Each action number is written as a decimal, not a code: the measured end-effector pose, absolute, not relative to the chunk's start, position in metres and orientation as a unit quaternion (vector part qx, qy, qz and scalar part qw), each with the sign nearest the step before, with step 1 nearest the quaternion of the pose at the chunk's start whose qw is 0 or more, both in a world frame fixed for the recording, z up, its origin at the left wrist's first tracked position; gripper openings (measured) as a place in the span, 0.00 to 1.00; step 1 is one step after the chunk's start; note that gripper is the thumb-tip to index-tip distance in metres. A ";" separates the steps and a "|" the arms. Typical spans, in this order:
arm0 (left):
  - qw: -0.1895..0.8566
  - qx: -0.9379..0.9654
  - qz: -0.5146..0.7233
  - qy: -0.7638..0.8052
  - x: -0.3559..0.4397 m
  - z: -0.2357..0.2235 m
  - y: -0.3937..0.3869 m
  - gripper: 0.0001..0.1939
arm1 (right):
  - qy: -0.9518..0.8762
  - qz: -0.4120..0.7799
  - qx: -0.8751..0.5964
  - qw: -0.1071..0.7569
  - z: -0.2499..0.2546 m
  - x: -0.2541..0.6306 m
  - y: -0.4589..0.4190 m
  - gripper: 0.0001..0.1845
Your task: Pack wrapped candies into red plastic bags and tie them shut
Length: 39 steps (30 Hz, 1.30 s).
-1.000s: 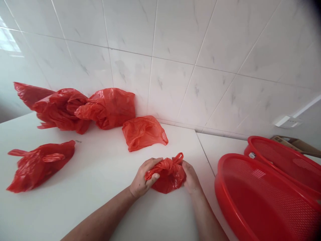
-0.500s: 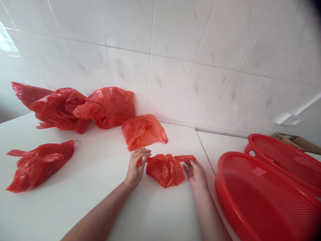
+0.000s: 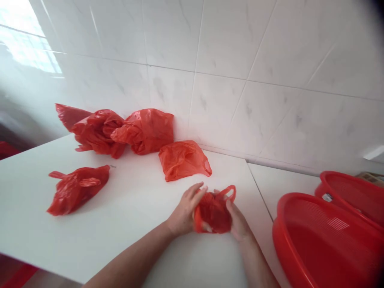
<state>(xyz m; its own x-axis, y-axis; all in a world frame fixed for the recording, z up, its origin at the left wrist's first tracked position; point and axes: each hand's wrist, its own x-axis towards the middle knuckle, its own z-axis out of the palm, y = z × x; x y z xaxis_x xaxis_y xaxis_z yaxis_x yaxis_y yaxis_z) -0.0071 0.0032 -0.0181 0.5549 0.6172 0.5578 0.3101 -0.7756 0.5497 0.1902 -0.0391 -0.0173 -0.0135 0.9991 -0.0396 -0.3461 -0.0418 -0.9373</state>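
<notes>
Between my two hands is a small red plastic bag (image 3: 214,214), bunched up, with one loop handle standing up at its top right. My left hand (image 3: 187,210) is curved around the bag's left side, fingers over its upper edge. On the other side my right hand (image 3: 237,220) grips the bag's right side, its fingers partly hidden behind the plastic. What is inside the bag cannot be made out. Just beyond my hands a flattened red plastic bag (image 3: 184,160) lies on the white table (image 3: 141,232).
Several filled red bags (image 3: 147,130) lean together against the tiled wall (image 3: 222,108). A knotted red bag (image 3: 79,188) lies alone on the left. Right of my arm stand a large red basket (image 3: 289,240) and a second red basket (image 3: 333,180) behind it.
My hands have gone from holding the bag's two handles apart to cupping its sides. The bag is now more upright and compact. The view has turned left.
</notes>
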 end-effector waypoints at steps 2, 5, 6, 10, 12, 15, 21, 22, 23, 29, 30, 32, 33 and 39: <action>0.166 0.882 0.347 0.272 0.000 -0.016 -0.002 0.48 | -0.467 0.582 -0.434 0.505 -0.016 0.176 -0.043 0.26; 0.149 0.888 0.309 0.305 0.000 -0.009 -0.005 0.26 | -0.497 0.599 -0.434 0.454 -0.017 0.171 -0.046 0.24; 0.148 0.888 0.300 0.316 -0.004 -0.006 -0.005 0.21 | -0.487 0.611 -0.424 0.458 -0.018 0.173 -0.046 0.23; 0.138 0.854 0.314 0.393 -0.039 0.005 -0.003 0.17 | -0.410 0.634 -0.409 0.512 -0.031 0.186 -0.038 0.23; 0.126 0.816 0.347 0.445 -0.066 0.010 0.000 0.21 | -0.377 0.627 -0.438 0.523 -0.037 0.190 -0.034 0.24; 0.079 0.753 0.376 0.534 -0.115 0.018 0.006 0.26 | -0.362 0.616 -0.471 0.518 -0.041 0.191 -0.032 0.25; -0.127 0.591 0.405 0.686 -0.187 0.031 0.017 0.27 | -0.379 0.598 -0.488 0.511 -0.041 0.187 -0.031 0.25; -0.158 0.579 0.396 0.695 -0.189 0.030 0.016 0.27 | -0.384 0.594 -0.489 0.510 -0.041 0.187 -0.031 0.25; -0.181 0.577 0.387 0.696 -0.189 0.028 0.015 0.27 | -0.393 0.588 -0.491 0.508 -0.041 0.186 -0.031 0.25; -0.150 0.718 0.372 0.569 -0.145 0.007 0.021 0.18 | -0.453 0.500 -0.567 0.473 -0.042 0.175 -0.029 0.25; -0.109 0.751 0.364 0.540 -0.135 0.003 0.028 0.19 | -0.464 0.482 -0.578 0.467 -0.043 0.173 -0.029 0.24; -0.015 0.791 0.353 0.500 -0.113 -0.003 0.047 0.24 | -0.482 0.455 -0.588 0.463 -0.045 0.170 -0.028 0.23; 0.028 0.791 0.356 0.497 -0.102 -0.007 0.059 0.29 | -0.488 0.447 -0.588 0.465 -0.046 0.169 -0.027 0.23; 0.176 0.669 0.407 0.596 -0.057 -0.022 0.116 0.39 | -0.480 0.442 -0.578 0.490 -0.047 0.172 -0.027 0.22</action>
<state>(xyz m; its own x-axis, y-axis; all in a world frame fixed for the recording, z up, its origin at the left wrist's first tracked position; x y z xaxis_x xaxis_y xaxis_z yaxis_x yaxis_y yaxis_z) -0.0568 0.1156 -0.0225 -0.0424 0.9411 0.3354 0.6550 -0.2273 0.7206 0.1720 -0.0275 -0.0473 0.1484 0.9881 -0.0404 0.1220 -0.0589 -0.9908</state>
